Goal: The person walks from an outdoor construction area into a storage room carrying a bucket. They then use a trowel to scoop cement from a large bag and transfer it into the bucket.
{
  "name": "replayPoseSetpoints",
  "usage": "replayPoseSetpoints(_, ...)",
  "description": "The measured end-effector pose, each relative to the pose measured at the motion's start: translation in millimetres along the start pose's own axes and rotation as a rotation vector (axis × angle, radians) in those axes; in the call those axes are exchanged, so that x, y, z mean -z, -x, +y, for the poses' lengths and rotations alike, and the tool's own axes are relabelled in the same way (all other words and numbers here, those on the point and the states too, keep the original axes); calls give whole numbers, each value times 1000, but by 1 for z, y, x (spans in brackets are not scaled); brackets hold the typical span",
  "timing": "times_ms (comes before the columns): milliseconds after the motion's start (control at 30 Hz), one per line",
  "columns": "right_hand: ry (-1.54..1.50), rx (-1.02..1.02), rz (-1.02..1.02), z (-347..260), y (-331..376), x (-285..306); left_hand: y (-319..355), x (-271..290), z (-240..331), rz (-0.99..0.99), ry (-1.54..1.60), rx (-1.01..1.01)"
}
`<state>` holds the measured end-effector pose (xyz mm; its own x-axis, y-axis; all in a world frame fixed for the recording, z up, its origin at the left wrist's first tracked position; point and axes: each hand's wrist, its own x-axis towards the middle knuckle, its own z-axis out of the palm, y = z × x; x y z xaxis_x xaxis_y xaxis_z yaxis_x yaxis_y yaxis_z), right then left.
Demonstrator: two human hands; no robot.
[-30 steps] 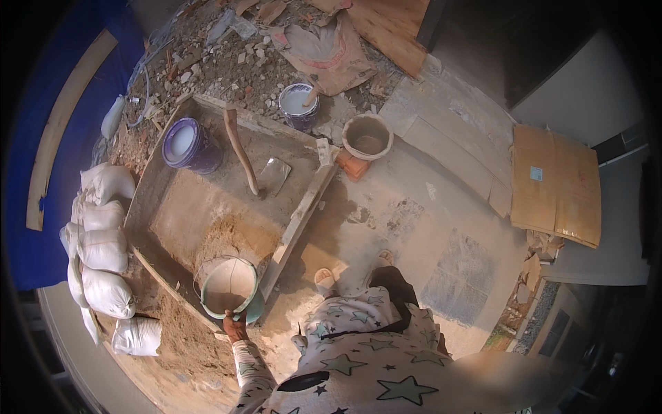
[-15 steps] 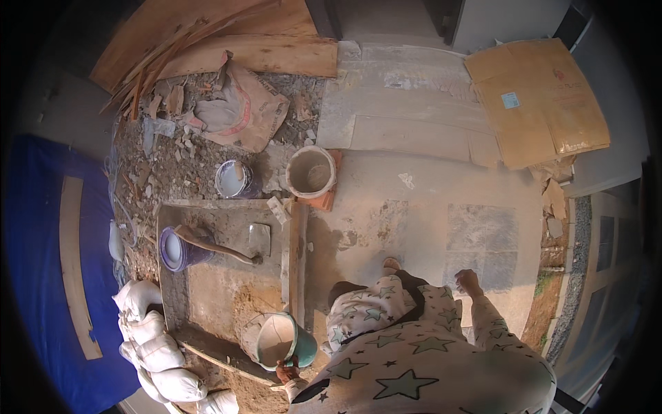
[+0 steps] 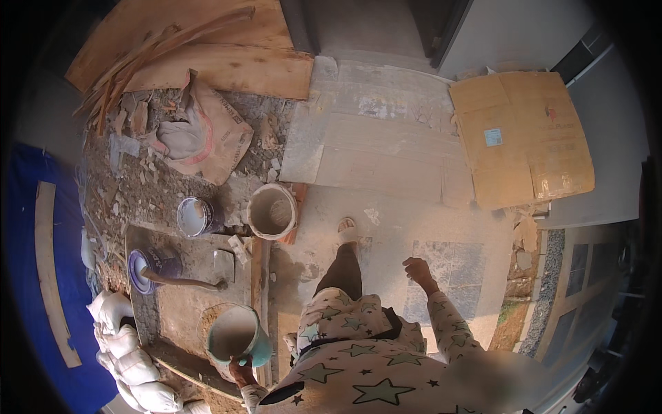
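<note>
Looking down from the head camera, the person is standing beside a shallow mixing tray (image 3: 138, 238) lying on a dusty floor (image 3: 386, 228). The left hand (image 3: 241, 371) is clenching the lower rim of a teal bucket (image 3: 238, 336), which is hanging over the tray's near right corner with its mouth facing up (its pale contents are blurred, so I cannot tell what is filling it). The bucket is lying just ahead of and above the gripping hand, so the left hand is by far the nearer one; the bucket's long axis is pointing roughly upright towards the camera.

The right hand (image 3: 416, 269) is hovering well apart, over the bare floor, fingers loosely spread and grasping nothing.

Inside the tray a long-handled hoe (image 3: 183, 281) is resting, its handle running across towards a purple tub (image 3: 153, 264) at the left edge. Beyond the tray's far edge a white bucket (image 3: 272, 210) and a smaller paint can (image 3: 195, 217) are standing side by side. White sacks (image 3: 131, 359) are piling up along the tray's near left corner.
</note>
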<state>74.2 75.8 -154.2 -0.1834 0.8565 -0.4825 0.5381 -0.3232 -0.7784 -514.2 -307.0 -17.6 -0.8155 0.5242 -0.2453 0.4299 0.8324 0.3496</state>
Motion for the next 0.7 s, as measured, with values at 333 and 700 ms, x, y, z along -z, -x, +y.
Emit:
replayPoseSetpoints(333, -40, -661, 168, -7, 66, 56, -192, 1, 268, 124, 1148, 259)
replayPoseSetpoints(700, 151, -126, 221, 114, -33, 68, -315, -90, 556, -430, 1294, 35)
